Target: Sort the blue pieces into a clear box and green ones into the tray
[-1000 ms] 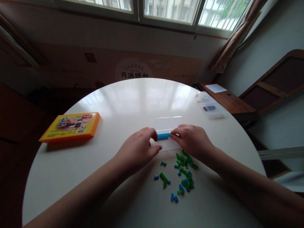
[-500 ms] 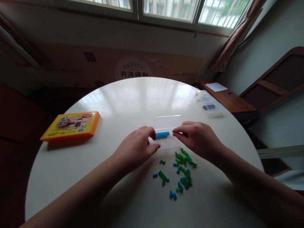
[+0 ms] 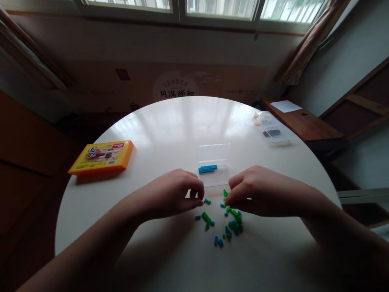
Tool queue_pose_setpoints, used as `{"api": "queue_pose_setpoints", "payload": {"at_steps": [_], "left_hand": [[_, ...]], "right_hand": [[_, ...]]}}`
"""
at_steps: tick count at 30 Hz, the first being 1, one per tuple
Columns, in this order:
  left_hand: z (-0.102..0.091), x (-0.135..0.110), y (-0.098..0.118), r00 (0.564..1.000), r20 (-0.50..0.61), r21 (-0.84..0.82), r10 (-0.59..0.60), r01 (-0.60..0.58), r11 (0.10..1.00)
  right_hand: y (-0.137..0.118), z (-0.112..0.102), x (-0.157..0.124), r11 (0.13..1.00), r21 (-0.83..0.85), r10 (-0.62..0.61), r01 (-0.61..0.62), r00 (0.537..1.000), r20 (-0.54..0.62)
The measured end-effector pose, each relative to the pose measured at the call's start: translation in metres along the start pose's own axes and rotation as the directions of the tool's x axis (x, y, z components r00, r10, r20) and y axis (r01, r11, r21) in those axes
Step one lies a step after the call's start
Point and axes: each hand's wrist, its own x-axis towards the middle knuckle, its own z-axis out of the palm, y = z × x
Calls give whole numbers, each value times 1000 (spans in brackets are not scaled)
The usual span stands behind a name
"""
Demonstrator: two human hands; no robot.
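Note:
A small clear plastic case [image 3: 214, 178] lies open on the round white table [image 3: 170, 129], with a row of blue bricks [image 3: 208, 168] inside it. In front of it lies a scatter of tiny green and blue bricks [image 3: 229, 221]. My left hand [image 3: 174, 194] rests just left of the scatter, its fingers curled with thumb and forefinger pinched close to a small blue-green piece [image 3: 207, 200]. My right hand [image 3: 255, 190] hovers over the pile's upper edge, fingertips pinched down at a green brick [image 3: 225, 194]. What either pinch holds is too small to make out.
An orange flat box [image 3: 101, 156] lies at the table's left. Another clear case with dark pieces [image 3: 272, 134] sits at the far right edge. A brown desk with a paper [image 3: 299, 119] stands beyond. Windows and a cardboard panel run along the back.
Both hands have left the blue brick row in the case and drawn back toward me, down to the loose pile. The view has tilted slightly.

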Motion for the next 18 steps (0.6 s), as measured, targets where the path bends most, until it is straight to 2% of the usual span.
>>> {"api": "queue_pose_setpoints", "payload": {"at_steps": [7, 12, 18], "left_hand": [[1, -2, 11, 990, 134, -9, 47, -47, 999], [3, -4, 13, 987, 159, 32, -5, 0, 999], [3, -8, 16, 965, 242, 73, -102, 87, 993]], "right_hand": [[-9, 0, -2, 997, 58, -54, 48, 994, 95], [-16, 3, -1, 994, 72, -91, 80, 983, 161], [-9, -4, -9, 995, 96, -8, -7, 987, 160]]}}
